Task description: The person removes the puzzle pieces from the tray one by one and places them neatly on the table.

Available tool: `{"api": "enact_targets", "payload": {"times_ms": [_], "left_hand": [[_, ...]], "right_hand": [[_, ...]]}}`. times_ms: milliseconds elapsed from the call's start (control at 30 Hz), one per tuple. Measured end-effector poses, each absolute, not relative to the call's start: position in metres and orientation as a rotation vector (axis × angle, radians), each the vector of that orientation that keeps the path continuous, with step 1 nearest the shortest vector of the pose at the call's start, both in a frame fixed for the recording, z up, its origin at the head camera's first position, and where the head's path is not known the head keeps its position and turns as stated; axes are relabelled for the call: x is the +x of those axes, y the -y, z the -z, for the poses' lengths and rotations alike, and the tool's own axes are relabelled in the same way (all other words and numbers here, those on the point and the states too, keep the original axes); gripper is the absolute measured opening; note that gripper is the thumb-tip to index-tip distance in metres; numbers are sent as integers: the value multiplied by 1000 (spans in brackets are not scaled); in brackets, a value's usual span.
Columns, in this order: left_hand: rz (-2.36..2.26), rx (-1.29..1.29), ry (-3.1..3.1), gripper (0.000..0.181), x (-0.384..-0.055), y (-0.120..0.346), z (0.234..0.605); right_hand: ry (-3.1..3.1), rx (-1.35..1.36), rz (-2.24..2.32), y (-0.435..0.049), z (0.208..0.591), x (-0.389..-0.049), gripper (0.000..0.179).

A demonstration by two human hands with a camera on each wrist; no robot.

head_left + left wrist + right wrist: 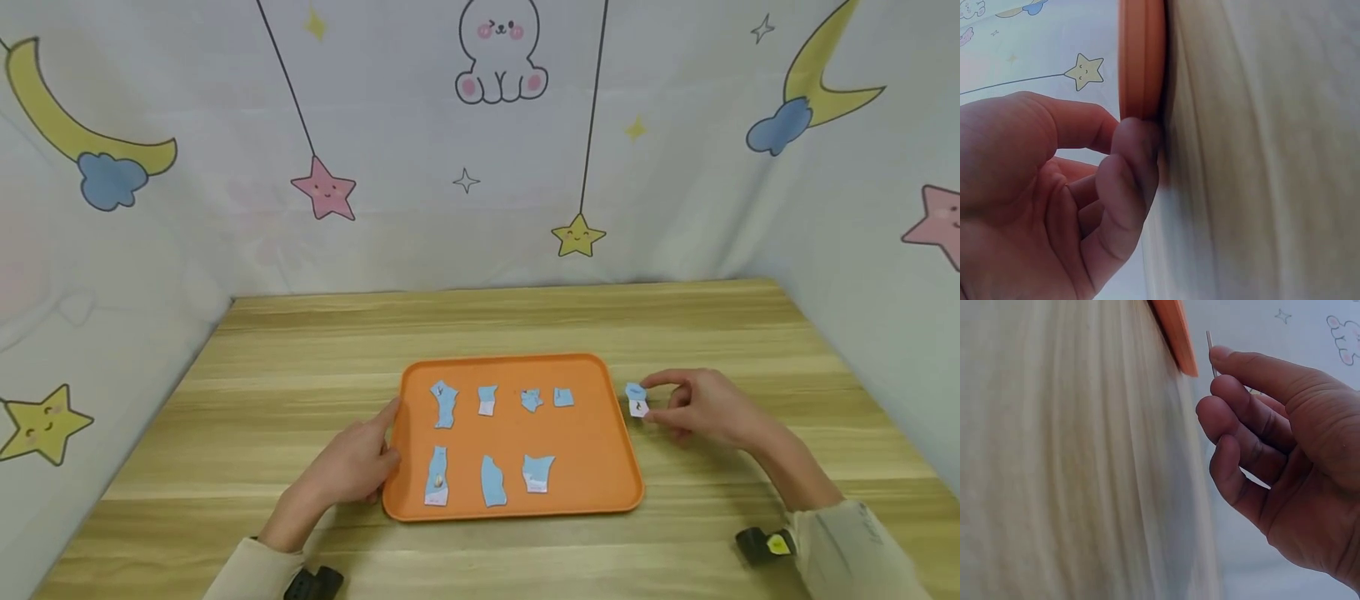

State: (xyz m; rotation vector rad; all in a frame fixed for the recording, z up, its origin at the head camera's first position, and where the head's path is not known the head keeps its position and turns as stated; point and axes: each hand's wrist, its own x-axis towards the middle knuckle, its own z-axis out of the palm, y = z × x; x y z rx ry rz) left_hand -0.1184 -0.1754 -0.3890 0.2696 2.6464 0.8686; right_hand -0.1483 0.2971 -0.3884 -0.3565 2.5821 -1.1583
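Observation:
My right hand (708, 408) pinches a small blue-and-white puzzle piece (637, 400) between thumb and index finger, just past the tray's right edge. In the right wrist view this piece (1211, 353) shows edge-on as a thin strip, and the other fingers of the right hand (1285, 444) are curled. My left hand (352, 458) holds the orange tray (585, 492) at its left rim. The left wrist view has the left hand's (1054, 187) thumb and curled fingers at the tray's side (1141, 62). Irregular light-blue pieces lie on the tray in two rows.
The upper row has several pieces, among them a long one (445, 404) at its left. Three pieces form the lower row, with a wavy blue one (492, 482) in the middle. The wooden table (300, 342) meets a cartoon-printed cloth (405, 242) at the back and sides.

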Motion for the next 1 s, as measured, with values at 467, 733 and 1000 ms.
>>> {"api": "enact_targets", "payload": {"times_ms": [467, 733, 1000], "left_hand": [[-875, 237, -2649, 77, -117, 175, 391], [-891, 240, -2644, 77, -116, 175, 392], [-884, 256, -2653, 77, -116, 175, 393]], "right_hand": [[-2630, -324, 1080, -303, 388, -176, 53], [-2649, -332, 1015, -304, 392, -189, 51], [-2644, -334, 994, -302, 397, -196, 52]]}}
